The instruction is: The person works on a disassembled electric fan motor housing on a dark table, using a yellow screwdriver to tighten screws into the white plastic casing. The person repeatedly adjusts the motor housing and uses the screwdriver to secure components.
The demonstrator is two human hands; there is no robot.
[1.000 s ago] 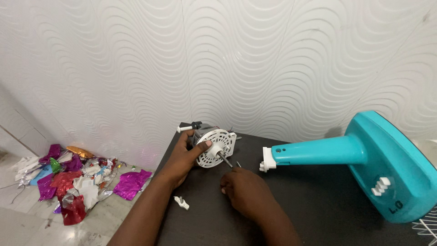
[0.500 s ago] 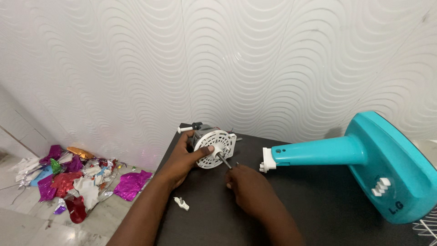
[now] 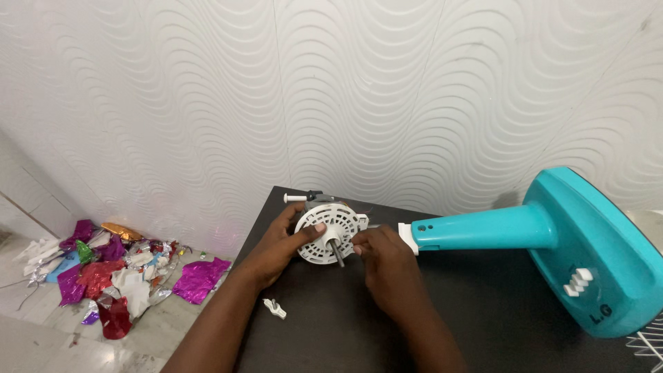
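A white wall [image 3: 387,90] with a raised wave pattern fills the upper part of the view, and below it a dark table [image 3: 483,324] runs from the middle to the right edge. On the table lies a teal fan stand [image 3: 552,242], its broad base to the right and its neck pointing left, ending in a white collar. On the pale floor at the left sits a heap of shiny foil scraps [image 3: 110,269] in purple, red, silver and gold. Near the table's far left corner is the white round motor housing [image 3: 330,231], a metal shaft sticking out of its middle toward the camera. The left hand [image 3: 280,242] grips the housing from the left, thumb pressed on its face. The right hand [image 3: 380,252] is closed against the housing's right edge, fingers pinched at the rim; what they pinch cannot be made out. A small white plastic clip [image 3: 275,308] lies on the table below the left forearm
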